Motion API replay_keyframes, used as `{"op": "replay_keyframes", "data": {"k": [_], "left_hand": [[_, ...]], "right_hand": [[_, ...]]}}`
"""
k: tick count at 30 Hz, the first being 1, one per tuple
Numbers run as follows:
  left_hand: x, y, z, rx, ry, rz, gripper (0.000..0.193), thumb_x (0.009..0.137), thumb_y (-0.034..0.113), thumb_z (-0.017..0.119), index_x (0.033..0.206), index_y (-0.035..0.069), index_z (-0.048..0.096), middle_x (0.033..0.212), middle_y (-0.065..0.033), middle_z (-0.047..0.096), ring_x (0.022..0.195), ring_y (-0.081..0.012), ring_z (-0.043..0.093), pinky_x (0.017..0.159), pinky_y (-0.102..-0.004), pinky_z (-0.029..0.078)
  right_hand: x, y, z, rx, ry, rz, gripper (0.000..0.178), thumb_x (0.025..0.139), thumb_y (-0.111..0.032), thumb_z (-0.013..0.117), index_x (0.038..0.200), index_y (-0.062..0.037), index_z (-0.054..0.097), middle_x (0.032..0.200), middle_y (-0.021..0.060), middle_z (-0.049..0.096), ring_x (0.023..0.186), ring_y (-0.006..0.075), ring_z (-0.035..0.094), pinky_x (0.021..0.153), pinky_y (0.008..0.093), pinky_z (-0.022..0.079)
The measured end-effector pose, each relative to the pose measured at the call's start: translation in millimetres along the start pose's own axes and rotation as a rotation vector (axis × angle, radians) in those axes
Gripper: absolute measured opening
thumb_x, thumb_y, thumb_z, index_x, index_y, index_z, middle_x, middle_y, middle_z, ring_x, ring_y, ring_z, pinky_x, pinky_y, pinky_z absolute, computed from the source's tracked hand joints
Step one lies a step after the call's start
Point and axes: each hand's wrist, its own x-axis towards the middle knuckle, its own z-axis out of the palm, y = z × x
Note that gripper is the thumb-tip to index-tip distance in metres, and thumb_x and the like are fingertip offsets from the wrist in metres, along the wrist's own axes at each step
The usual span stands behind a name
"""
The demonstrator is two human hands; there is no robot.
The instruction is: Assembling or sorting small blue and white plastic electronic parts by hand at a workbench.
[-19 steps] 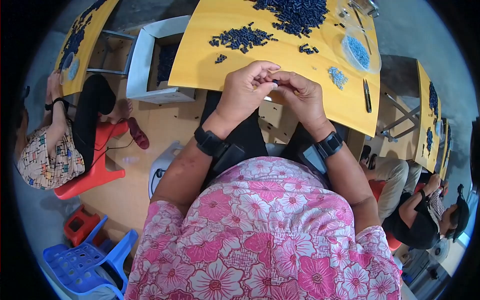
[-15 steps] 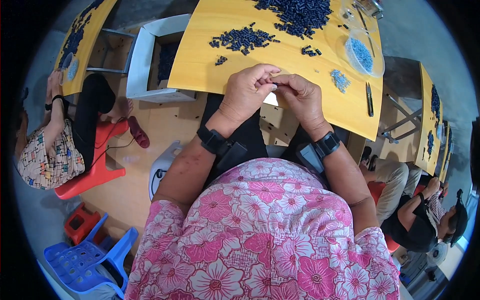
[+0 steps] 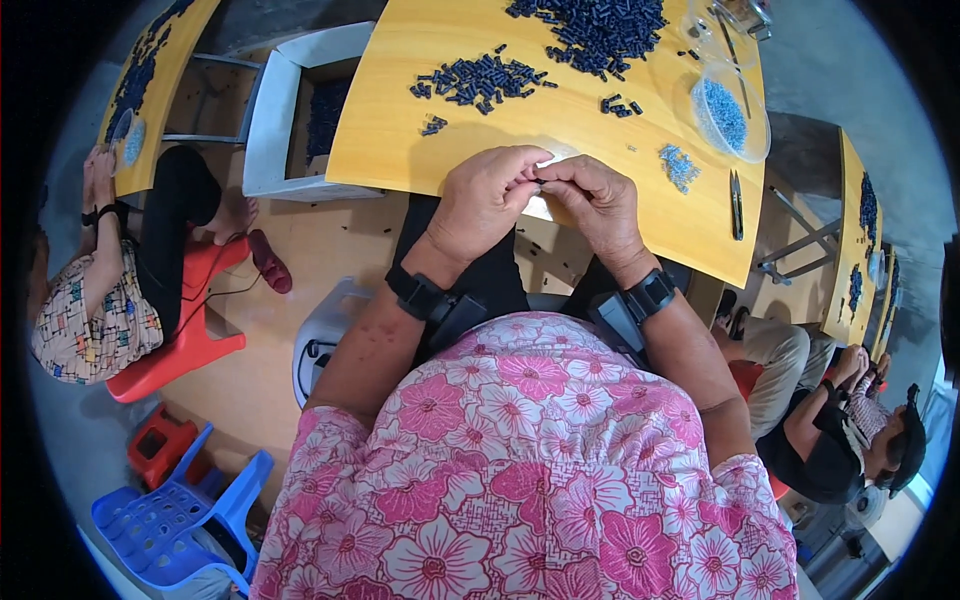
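Observation:
My left hand (image 3: 485, 200) and my right hand (image 3: 602, 205) meet at the table's near edge, with thumbs and fingertips pinched together. Between them shows a bit of a small dark piece (image 3: 537, 184), mostly covered by the fingers. Beyond my hands lies a loose pile of small dark cylindrical pieces (image 3: 480, 80), with a few strays nearer my left hand. To the right are a little heap of light blue bits (image 3: 679, 168) and a slim dark tweezer-like tool (image 3: 737, 205).
The yellow table (image 3: 400, 140) also bears a larger dark pile (image 3: 600, 35) and a clear tub of light blue bits (image 3: 722, 112). A white box (image 3: 262, 150) stands left. Other people sit at tables both sides; red (image 3: 185, 335) and blue stools (image 3: 165, 525) stand left.
My hands stay pinched together and have shifted slightly left and down, with fingertips a little rearranged. The surroundings have also slid slightly left in view.

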Motion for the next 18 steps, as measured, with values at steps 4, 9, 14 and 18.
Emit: {"op": "replay_keyframes", "data": {"k": [4, 9, 14, 18], "left_hand": [[-2, -2, 0, -0.051, 0.027, 0.001, 0.034, 0.074, -0.005, 0.066, 0.106, 0.005, 0.063, 0.084, -0.0085, 0.063, 0.070, -0.0150, 0.062, 0.067, -0.0252, 0.052], [-4, -4, -1, -0.031, 0.039, 0.016, 0.032, 0.074, -0.005, 0.066, 0.105, 0.005, 0.063, 0.084, -0.0089, 0.063, 0.070, -0.0147, 0.062, 0.066, -0.0255, 0.052], [-2, -2, -3, 0.019, 0.032, 0.003, 0.028, 0.075, -0.003, 0.065, 0.102, 0.004, 0.063, 0.081, -0.0082, 0.062, 0.068, -0.0141, 0.062, 0.064, -0.0255, 0.051], [-2, -6, -5, -0.005, 0.018, -0.022, 0.019, 0.073, -0.002, 0.067, 0.091, 0.003, 0.064, 0.077, -0.0071, 0.060, 0.064, -0.0143, 0.060, 0.061, -0.0248, 0.049]], "right_hand": [[2, -3, 1, -0.002, -0.039, 0.052, 0.014, 0.076, -0.009, 0.071, 0.090, -0.0068, 0.070, 0.084, 0.0087, 0.067, 0.074, 0.0217, 0.065, 0.067, 0.0289, 0.051], [4, -4, 2, -0.015, -0.058, 0.081, 0.013, 0.077, -0.010, 0.072, 0.090, -0.0072, 0.070, 0.084, 0.0092, 0.067, 0.074, 0.0211, 0.065, 0.068, 0.0289, 0.051], [4, -8, 2, 0.092, -0.070, 0.143, 0.013, 0.079, -0.006, 0.070, 0.092, -0.0058, 0.070, 0.082, 0.0065, 0.067, 0.074, 0.0152, 0.063, 0.069, 0.0261, 0.050], [5, -13, 4, 0.082, -0.054, 0.140, 0.011, 0.079, -0.005, 0.070, 0.090, -0.0048, 0.071, 0.080, 0.0051, 0.066, 0.074, 0.0125, 0.062, 0.069, 0.0247, 0.050]]}}
